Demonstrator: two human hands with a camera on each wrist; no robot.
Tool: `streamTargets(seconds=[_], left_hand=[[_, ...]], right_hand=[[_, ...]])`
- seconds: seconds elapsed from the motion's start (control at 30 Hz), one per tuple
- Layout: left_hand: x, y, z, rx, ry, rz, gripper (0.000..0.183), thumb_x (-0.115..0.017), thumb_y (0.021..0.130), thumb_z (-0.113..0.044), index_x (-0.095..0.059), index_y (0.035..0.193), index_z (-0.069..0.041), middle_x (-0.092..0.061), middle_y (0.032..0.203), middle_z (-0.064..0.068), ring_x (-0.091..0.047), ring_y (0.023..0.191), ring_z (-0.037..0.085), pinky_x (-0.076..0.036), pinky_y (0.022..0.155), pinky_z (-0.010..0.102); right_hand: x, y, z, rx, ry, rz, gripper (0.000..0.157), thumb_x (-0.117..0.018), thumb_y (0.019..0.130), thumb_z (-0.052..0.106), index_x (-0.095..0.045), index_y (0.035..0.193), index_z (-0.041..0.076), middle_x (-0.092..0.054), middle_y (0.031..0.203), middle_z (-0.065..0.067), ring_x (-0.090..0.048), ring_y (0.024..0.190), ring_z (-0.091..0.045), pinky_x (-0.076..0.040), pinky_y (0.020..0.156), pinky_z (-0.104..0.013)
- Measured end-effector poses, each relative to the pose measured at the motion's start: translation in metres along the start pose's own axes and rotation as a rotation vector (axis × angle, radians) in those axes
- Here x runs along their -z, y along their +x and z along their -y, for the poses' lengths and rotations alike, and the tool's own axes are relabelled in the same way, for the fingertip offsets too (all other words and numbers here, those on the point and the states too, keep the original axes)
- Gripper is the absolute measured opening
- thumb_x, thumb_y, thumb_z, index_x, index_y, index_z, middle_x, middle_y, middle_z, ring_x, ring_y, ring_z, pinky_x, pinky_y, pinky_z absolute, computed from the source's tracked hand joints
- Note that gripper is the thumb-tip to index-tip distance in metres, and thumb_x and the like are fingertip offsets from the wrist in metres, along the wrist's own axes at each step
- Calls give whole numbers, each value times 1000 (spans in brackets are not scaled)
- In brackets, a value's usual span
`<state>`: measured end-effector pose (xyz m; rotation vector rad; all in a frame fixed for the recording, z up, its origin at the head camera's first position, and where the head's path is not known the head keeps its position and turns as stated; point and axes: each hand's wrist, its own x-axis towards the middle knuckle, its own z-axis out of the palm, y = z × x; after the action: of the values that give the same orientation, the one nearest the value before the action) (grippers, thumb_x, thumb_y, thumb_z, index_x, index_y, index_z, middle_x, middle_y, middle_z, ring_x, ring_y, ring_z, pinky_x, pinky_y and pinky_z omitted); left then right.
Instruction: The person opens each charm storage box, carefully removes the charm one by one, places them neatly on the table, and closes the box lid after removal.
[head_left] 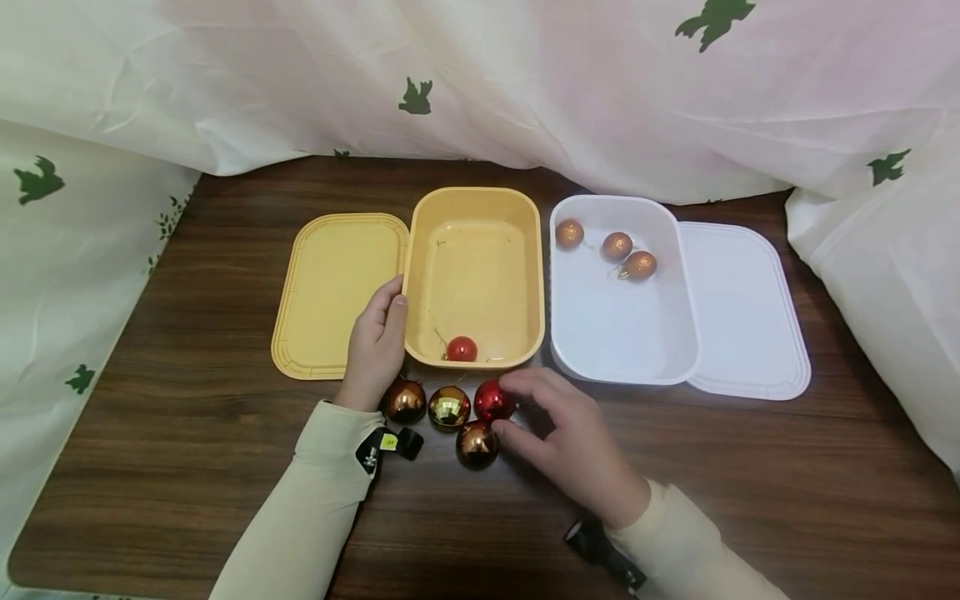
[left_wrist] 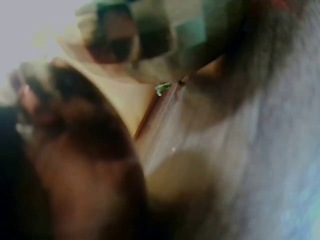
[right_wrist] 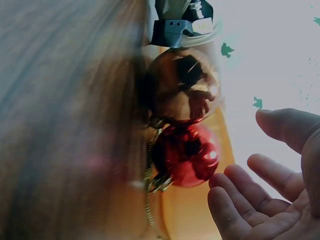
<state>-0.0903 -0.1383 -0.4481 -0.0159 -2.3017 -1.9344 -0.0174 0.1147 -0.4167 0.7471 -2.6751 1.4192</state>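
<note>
My left hand [head_left: 378,337] rests against the left outer wall of the yellow box [head_left: 474,197], thumb and fingers outside the rim. A small red ball [head_left: 462,349] lies inside that box. In front of it are a copper ball [head_left: 406,402], a gold ball [head_left: 449,407], a shiny red ball [head_left: 492,401] and a bronze ball [head_left: 477,445]. My right hand [head_left: 573,437] is beside the shiny red ball, fingers and thumb spread. The right wrist view shows fingertips [right_wrist: 218,181] close by this red ball [right_wrist: 187,155]; contact is unclear. The left wrist view is blurred.
Right of the yellow box stands a white box [head_left: 622,354] holding three glittery orange balls [head_left: 617,246]. A yellow lid [head_left: 341,292] lies to the left, a white lid [head_left: 746,308] to the right. A patterned curtain [head_left: 480,83] hangs behind the dark wooden table [head_left: 187,400].
</note>
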Motion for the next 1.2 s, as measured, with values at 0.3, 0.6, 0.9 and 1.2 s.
streamTargets(seconds=[0.3,0.6,0.9,1.2], left_hand=[[1,1,1,-11,20,-5,45,-41,110,-21,-45,147,2,-52,146,18,-51,133,27,-44,108,42],[1,1,3,1,10,1,44,-41,110,-23,-46,147,0,-54,144,17,-54,129,26,-46,106,42],[-1,2,3,-3,21,-3,43,-41,110,-22,-47,147,0,-54,143,18,-54,129,27,-46,106,41],[0,1,3,-7,36,-9,43,-41,110,-21,-48,146,0,-54,144,17,-54,130,27,-45,107,42]], right_hand=[[6,10,10,89,21,-31,37,-85,80,12,-70,115,7,-69,117,0,-65,108,-14,-55,92,-29],[9,34,16,93,-8,-7,35,-82,84,12,-70,116,7,-70,114,-3,-67,101,-18,-60,82,-36],[8,53,19,48,-58,42,36,-81,87,20,-70,118,5,-70,115,-4,-66,104,-17,-56,90,-35],[1,78,17,-40,-72,116,33,-79,88,18,-71,117,5,-71,112,-9,-70,102,-20,-58,88,-34]])
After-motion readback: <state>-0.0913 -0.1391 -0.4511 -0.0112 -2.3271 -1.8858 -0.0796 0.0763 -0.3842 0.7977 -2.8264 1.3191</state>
